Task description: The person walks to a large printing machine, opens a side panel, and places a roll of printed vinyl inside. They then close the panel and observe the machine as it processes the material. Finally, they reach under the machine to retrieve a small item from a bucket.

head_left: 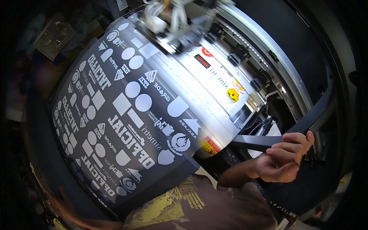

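Observation:
My right hand (284, 155), at the right, has its fingers curled on the dark angled bar (257, 142) of a large printer. My left hand (62, 201) is dim at the lower left, fingers apparently stretched out beside the machine's front edge; nothing shows in it. A dark sheet (115, 151) printed with many white mirrored logos, circles and shapes curves over the front of the machine. Behind it lies the silver platen (184, 78), with several small coloured prints (232, 95) under bright light.
A print carriage (172, 27) with white tubes sits at the top, partly blurred. Metal rails (268, 48) and black rollers (234, 58) run along the back right. A yellow and red warning label (210, 145) is by the platen's end. A dim object (53, 36) stands at the upper left.

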Tool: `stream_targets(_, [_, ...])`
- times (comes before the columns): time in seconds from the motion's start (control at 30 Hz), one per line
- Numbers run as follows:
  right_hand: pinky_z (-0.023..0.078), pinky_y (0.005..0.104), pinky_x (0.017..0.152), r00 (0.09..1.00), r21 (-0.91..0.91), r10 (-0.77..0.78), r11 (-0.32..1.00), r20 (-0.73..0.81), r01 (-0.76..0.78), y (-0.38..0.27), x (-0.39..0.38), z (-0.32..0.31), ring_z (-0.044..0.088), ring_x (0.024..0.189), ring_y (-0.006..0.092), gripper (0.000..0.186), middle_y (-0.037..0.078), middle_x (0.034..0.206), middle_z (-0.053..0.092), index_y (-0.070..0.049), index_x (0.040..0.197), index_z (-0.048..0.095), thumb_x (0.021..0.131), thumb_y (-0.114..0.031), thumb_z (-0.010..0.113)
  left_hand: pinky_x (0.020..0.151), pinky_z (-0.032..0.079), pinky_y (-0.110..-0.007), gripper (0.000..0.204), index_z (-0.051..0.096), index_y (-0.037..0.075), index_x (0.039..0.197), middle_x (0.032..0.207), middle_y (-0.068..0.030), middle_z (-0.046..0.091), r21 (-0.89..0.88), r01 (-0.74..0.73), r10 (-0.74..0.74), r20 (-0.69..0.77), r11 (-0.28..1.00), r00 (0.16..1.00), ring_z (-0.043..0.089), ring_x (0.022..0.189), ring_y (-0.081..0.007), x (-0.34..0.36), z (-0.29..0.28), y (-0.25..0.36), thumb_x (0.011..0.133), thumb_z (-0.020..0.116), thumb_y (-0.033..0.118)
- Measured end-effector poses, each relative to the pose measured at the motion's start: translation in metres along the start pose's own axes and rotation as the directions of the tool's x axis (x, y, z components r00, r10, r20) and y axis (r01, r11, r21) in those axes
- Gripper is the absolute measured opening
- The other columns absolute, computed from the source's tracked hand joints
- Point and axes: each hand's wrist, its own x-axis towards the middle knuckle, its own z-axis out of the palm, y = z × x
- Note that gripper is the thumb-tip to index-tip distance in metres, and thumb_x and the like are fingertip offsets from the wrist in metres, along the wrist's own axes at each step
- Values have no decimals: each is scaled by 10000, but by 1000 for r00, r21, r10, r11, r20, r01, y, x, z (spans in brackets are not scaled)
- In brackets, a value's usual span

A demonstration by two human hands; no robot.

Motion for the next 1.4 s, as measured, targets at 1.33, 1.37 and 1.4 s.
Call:
stream_targets(1.33, [327,518,1099,1000,62,-17,998,-12,17,7,2,2,563,680,151,566,-7,522,458,-156,544,504,1036,-286,257,1175,329,-455,738,315,152,1566,1577,-153,371,115,-20,6,121,993,993,363,1445,-331,-7,-35,28,991,510,571])
stream_targets(1.37, [326,517,1099,1000,63,-13,998,-8,13,7,2,2,564,681,153,568,-7,521,458,-155,545,505,1038,-287,255,1174,334,-460,745,312,123,1564,1568,-172,374,63,-46,41,80,997,996,372,1435,-348,-6,-31,24,995,511,561])
stream_targets(1.4, [325,517,1099,1000,64,-9,998,-4,9,7,2,2,566,681,154,570,-7,521,459,-155,546,506,1039,-288,253,1173,339,-464,753,308,94,1561,1559,-191,378,22,-64,62,54,998,997,381,1425,-365,-4,-26,20,999,511,552])
